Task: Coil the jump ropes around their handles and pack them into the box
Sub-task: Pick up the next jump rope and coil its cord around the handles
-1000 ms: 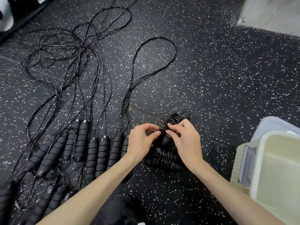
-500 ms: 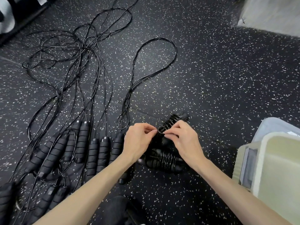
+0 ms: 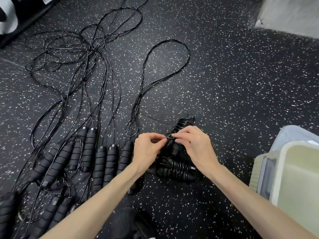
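A coiled jump rope [image 3: 183, 125] with black handles and cord wound round them lies tilted on the floor at centre. My left hand [image 3: 146, 149] and my right hand [image 3: 195, 145] meet over it, each pinching the small end loop of its cord [image 3: 170, 136]. A second coiled jump rope [image 3: 177, 168] lies just below my hands. To the left, several uncoiled jump rope handles [image 3: 100, 161] lie side by side, their long cords [image 3: 96, 66] sprawling away across the floor. The pale open box [image 3: 283, 169] stands at the right edge.
The floor is black speckled rubber [image 3: 233, 83]. A pale slab or mat [image 3: 293, 14] fills the top right corner. A dark object with white markings [image 3: 10, 18] sits at top left. A dark shoe or knee [image 3: 127, 221] shows at the bottom centre.
Both hands have stayed over the coiled rope, fingertips drawing slightly closer on the cord's end loop. The view has shifted a little.
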